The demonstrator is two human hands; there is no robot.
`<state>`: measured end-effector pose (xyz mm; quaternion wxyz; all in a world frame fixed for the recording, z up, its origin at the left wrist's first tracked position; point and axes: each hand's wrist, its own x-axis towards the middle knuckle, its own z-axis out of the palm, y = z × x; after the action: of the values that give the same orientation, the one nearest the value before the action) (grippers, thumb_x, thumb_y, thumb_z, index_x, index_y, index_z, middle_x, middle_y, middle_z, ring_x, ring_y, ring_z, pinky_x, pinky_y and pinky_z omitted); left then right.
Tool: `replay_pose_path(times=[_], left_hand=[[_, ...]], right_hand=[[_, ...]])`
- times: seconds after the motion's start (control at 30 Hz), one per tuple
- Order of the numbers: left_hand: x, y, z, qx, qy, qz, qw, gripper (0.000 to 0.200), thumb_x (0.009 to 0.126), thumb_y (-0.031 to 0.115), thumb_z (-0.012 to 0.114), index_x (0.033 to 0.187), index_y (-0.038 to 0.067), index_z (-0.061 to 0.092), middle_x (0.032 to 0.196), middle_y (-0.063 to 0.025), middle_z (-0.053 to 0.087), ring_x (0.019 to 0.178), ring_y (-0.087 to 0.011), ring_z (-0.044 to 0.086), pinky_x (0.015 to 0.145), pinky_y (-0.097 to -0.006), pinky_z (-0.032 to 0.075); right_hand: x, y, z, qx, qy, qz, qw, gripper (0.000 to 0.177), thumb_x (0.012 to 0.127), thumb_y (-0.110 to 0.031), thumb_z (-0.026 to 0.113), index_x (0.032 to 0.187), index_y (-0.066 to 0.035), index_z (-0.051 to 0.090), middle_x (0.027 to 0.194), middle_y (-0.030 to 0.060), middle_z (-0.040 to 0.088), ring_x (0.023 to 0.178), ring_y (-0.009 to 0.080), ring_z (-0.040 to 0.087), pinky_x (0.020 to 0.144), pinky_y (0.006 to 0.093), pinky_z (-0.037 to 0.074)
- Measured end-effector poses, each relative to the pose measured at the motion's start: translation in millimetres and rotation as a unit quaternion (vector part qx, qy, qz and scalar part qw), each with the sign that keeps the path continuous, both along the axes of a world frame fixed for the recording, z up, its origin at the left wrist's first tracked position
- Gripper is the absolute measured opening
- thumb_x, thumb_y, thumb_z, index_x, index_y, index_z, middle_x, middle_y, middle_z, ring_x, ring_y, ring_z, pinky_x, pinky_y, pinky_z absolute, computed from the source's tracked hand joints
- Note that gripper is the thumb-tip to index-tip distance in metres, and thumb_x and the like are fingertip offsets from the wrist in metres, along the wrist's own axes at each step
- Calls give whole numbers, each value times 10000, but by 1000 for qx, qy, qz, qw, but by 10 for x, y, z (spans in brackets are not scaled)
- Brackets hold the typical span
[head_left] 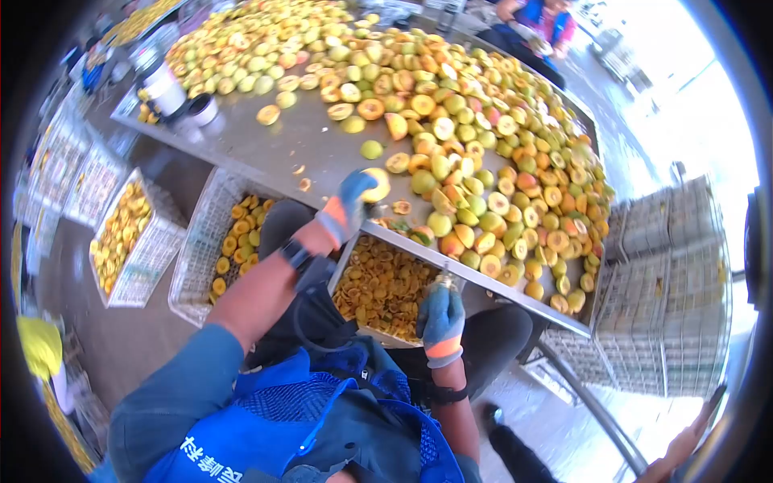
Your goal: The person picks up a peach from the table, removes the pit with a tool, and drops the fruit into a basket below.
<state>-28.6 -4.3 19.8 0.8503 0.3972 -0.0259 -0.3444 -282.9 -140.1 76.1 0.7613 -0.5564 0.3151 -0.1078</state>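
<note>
The fingers of the left hand [352, 203], in a blue and orange glove near the centre of the frame, are closed on a yellow fruit half [376, 184] at the table's near edge. The right hand [441, 320], gloved alike and lower right of centre, is clenched around a small tool [444, 280], mostly hidden, with its metallic end pointing up the frame. Between and below the hands, a crate [364, 328] holds orange-brown pieces [382, 286]. Cut fruit [515, 201] lies heaped on the metal table [266, 145] from upper left to right of centre. Left of centre, another crate [190, 270] holds more halves [241, 233]; stacked crates [676, 282] stand at the right, and a person [541, 28] is at the top right
</note>
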Motion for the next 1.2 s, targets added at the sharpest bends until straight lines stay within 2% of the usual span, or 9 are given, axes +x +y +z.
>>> replay_pose_path(times=[0.23,0.33,0.4,0.6,0.87,0.97,1.0,1.1,1.2], left_hand=[[-868,-187,310,-291,188,-67,936,352,996,273,528,1202,-6,592,1081,-179,670,1000,-328,669,863,-401,597],[-1001,-254,368,-224,141,-14,964,343,1041,282,488,1210,0,586,1101,-163,665,984,-288,670,868,-376,589],[-1106,-230,351,57,-265,31,962,336,1052,273,468,1212,2,585,1104,-152,665,979,-260,668,865,-365,584],[-1274,-280,289,77,-209,47,974,342,1064,286,454,1237,13,568,1070,-121,650,986,-216,654,888,-345,566],[-1436,-329,381,-70,3,65,995,256,1089,253,465,1201,41,554,1053,-65,604,965,-158,625,892,-317,554],[-1486,-372,290,74,-255,95,959,311,1090,334,460,1178,53,561,1038,-57,601,924,-163,621,862,-309,551],[-1433,-389,298,-62,-10,67,996,373,1082,416,456,1114,64,576,983,-59,609,862,-168,613,810,-306,542],[-1386,-412,288,-24,-26,49,998,413,1077,454,449,1038,67,586,916,-67,616,820,-169,604,770,-301,527],[-1420,-373,347,-16,-20,30,999,462,1060,503,455,981,69,590,850,-91,618,752,-186,601,707,-313,524]], right_hand=[[81,10,55,-168,-67,77,980,214,1076,-218,502,947,-65,578,620,-11,518,456,81,444,419,228,337],[131,-28,55,-224,-49,105,968,203,1062,-204,532,959,-41,597,630,27,533,511,109,514,449,277,391],[151,-9,95,-312,-66,123,940,214,1043,-206,561,989,-4,608,681,127,588,585,215,577,538,358,445],[245,62,129,-354,-24,147,923,307,1038,-285,531,1066,9,612,874,317,662,868,514,648,677,533,505],[236,126,-45,-311,54,166,934,313,1055,-236,521,1163,41,617,901,292,686,894,439,696,734,440,528],[222,110,14,-337,47,188,921,327,1058,-238,519,1195,45,609,891,281,688,868,406,703,737,431,532],[221,100,93,-334,86,211,915,351,1059,-244,519,1225,57,589,899,278,689,844,381,703,751,448,537],[187,52,-4,-307,26,210,928,314,1057,-248,533,1186,29,608,797,176,683,720,273,675,642,382,523],[183,38,-132,41,13,203,978,311,1066,-322,517,1072,-31,625,649,52,583,536,154,566,483,283,424]])
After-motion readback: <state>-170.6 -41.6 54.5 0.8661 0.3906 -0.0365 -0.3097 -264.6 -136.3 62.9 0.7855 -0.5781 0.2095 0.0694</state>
